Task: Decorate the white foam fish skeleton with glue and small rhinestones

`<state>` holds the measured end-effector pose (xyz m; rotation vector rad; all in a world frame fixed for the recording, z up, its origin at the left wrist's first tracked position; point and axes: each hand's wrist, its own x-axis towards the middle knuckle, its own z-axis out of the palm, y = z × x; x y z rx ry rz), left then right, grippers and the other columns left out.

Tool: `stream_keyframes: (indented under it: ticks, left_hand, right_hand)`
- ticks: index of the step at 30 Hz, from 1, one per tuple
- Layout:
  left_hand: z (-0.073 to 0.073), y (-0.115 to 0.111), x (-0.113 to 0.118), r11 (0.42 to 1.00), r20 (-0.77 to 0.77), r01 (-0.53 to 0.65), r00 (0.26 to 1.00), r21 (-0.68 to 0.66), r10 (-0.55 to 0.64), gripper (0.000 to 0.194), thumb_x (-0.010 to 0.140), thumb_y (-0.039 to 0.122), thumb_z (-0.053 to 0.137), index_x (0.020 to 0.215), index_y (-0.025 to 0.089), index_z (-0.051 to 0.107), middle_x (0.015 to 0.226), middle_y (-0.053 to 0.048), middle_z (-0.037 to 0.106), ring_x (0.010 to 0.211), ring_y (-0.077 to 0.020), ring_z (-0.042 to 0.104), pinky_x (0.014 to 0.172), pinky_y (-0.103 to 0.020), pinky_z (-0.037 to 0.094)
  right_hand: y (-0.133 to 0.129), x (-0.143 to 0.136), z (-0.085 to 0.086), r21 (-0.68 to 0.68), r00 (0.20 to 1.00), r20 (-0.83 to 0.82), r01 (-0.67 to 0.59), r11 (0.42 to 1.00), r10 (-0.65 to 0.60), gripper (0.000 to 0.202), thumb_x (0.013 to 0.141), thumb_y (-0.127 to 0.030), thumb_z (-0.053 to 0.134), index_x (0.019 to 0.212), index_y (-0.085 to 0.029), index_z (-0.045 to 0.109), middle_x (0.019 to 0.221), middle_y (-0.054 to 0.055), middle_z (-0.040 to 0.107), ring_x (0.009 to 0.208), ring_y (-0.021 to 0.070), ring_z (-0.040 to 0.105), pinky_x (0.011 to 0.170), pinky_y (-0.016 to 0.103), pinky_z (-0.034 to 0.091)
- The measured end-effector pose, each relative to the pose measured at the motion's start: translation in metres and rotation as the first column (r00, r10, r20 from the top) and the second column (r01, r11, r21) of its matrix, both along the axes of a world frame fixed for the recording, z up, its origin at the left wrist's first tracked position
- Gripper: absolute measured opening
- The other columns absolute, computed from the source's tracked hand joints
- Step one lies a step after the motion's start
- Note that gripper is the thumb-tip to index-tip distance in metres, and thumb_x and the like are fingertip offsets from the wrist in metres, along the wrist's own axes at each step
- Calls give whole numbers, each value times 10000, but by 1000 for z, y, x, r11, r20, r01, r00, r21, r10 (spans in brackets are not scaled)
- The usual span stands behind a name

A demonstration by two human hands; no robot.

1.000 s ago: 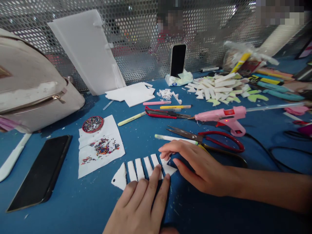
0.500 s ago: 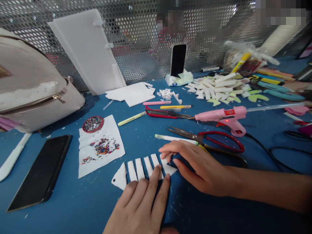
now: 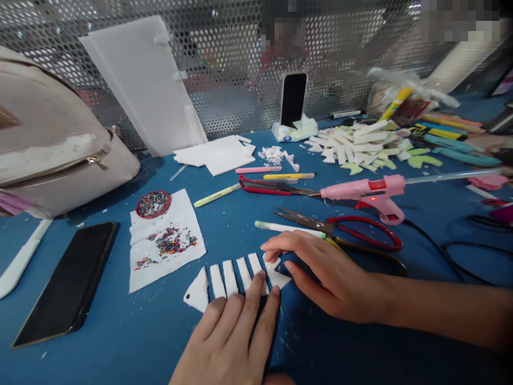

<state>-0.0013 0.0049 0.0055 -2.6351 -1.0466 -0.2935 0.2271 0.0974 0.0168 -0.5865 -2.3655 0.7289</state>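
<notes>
White foam pieces form a fish shape on the blue table: a head piece [image 3: 197, 291] with a black dot eye, several upright strips [image 3: 230, 277] and a tail piece [image 3: 277, 278]. My left hand [image 3: 230, 337] lies over the lower part of the shape, hiding the strips' lower ends. Its fingers are stretched out, with fingertips on a strip and on the tail's edge. At the tail's upper end, my right hand [image 3: 320, 267] has bent fingers, and its thumb stands apart from them. A tiny shiny speck shows on the tail below the right fingertips.
Right of centre lie scissors [image 3: 360, 230], a pink glue gun [image 3: 366, 193] and a red cutter [image 3: 266, 185]. Loose sequins [image 3: 173, 241] and a red dish [image 3: 153, 205] rest on white paper. A phone [image 3: 66, 286] and backpack [image 3: 60, 139] are left. Foam scraps [image 3: 360, 143] pile behind.
The fingertips of my right hand have curled and shifted slightly, showing more of the tail piece's upper part. My left hand stays in place.
</notes>
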Motion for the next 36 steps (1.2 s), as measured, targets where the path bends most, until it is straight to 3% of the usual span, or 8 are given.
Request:
stream_keyframes:
  ticks: [36]
  left_hand:
    - [0,1,0,1000,8,3,1000,8,-3,655,1014,611,318,1379,137,586,1404,-154,602,1041,-237,564,890,-336,340]
  right_hand:
    - [0,1,0,3,1000,-9,0,1000,0,396,942,-52,431,1323,-155,456,1106,78,629,1038,179,583,965,320,430]
